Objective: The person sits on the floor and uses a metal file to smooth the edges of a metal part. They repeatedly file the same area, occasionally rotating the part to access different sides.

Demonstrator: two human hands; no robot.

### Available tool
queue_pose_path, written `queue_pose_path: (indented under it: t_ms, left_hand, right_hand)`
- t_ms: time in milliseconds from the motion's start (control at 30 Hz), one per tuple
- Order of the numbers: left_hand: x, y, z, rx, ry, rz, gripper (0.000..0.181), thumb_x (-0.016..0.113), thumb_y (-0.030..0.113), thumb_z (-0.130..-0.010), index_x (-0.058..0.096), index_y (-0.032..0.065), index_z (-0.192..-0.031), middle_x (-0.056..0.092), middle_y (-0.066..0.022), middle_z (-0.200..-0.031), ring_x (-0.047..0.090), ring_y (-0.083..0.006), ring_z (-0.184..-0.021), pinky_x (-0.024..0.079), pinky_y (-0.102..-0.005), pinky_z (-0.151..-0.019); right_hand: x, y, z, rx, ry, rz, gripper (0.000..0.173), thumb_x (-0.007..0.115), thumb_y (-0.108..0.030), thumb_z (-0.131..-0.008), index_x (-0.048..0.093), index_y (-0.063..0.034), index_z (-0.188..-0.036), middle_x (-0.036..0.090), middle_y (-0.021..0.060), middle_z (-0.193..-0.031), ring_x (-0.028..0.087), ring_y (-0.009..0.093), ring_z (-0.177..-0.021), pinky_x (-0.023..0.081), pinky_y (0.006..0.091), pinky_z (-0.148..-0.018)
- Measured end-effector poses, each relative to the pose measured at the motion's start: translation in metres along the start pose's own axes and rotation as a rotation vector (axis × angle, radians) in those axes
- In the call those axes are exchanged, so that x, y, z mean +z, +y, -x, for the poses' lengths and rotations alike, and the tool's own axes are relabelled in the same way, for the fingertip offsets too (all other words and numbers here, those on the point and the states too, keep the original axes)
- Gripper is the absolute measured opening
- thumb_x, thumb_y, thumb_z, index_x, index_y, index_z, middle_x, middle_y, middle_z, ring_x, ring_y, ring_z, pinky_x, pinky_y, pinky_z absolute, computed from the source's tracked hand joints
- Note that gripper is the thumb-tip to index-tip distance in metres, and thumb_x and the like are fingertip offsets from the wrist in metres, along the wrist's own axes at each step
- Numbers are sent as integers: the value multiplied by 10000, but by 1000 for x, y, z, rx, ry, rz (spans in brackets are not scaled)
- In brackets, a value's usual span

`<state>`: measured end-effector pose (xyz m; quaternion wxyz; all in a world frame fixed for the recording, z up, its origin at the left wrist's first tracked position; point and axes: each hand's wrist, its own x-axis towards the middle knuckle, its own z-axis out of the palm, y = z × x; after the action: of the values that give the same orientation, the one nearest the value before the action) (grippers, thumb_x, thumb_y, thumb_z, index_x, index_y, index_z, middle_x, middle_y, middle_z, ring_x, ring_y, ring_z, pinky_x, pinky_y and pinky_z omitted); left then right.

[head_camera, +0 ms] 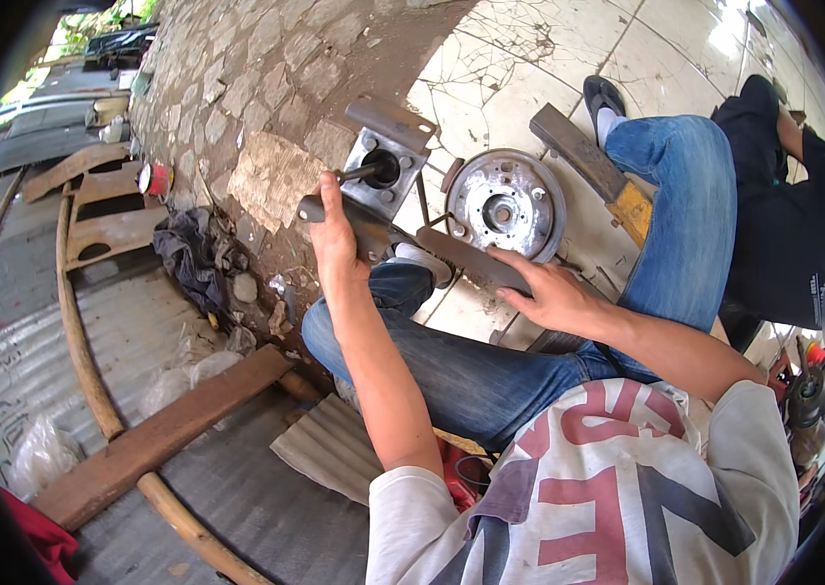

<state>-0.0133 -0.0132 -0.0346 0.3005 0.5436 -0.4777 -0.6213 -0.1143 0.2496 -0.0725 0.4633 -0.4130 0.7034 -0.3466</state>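
My left hand grips the near flange of a steel bracket assembly. This assembly has a square bolted plate with a round central bore. A dark metal rod sticks out of the bore, close to my left fingertips. My right hand holds a flat, dark brown bar, possibly metal, between thumb and fingers. The bar's far end points at the bracket; whether they touch I cannot tell. Beyond the bar, a round metal plate, like a brake backing plate, lies on the floor.
Cracked white tiles meet stone paving. A steel bar with a yellow part lies by my right leg. To the left are cardboard, dark cloth, a wooden plank and corrugated sheets. Another person is at right.
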Motion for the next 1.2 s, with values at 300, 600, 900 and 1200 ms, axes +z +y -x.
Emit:
queue_pose_path:
  t_ms: [300, 600, 900, 1200]
  left_hand:
    - [3, 11, 3, 18, -97, 12, 507, 585, 438, -917, 569, 63, -1258, 633, -110, -1004, 663, -223, -799, 556, -329, -666]
    - [13, 20, 3, 79, -45, -190, 506, 665, 401, -902, 581, 2, -1201, 613, -134, -1108, 568, -194, -991, 477, -336, -821]
    - [6, 28, 29, 158, -91, -176, 592, 692, 435, -844, 586, 5, -1239, 647, -160, -1114, 587, -215, -1042, 445, -328, -914]
    - [4, 26, 27, 134, -122, -165, 673, 723, 413, -824, 526, 3, -1320, 678, -171, -1071, 632, -221, -1007, 471, -318, -899]
  right_hand:
    - [4, 12, 10, -90, 47, 114, 554, 633, -249, -902, 418, -121, -1396, 680, 233, -936, 662, 420, -825, 526, 489, -738]
    - [-28, 10, 8, 181, -30, 383, 553, 654, -245, -889, 447, -108, -1382, 673, 232, -953, 644, 432, -889, 502, 505, -778]
    - [-75, 4, 10, 21, 511, 99, 584, 636, -95, -908, 400, -82, -1441, 642, 183, -1156, 644, 247, -784, 508, 359, -677]
    - [-49, -106, -11, -192, 471, -16, 665, 637, -26, -889, 345, -60, -1485, 650, 139, -1123, 636, 177, -920, 519, 309, -796]
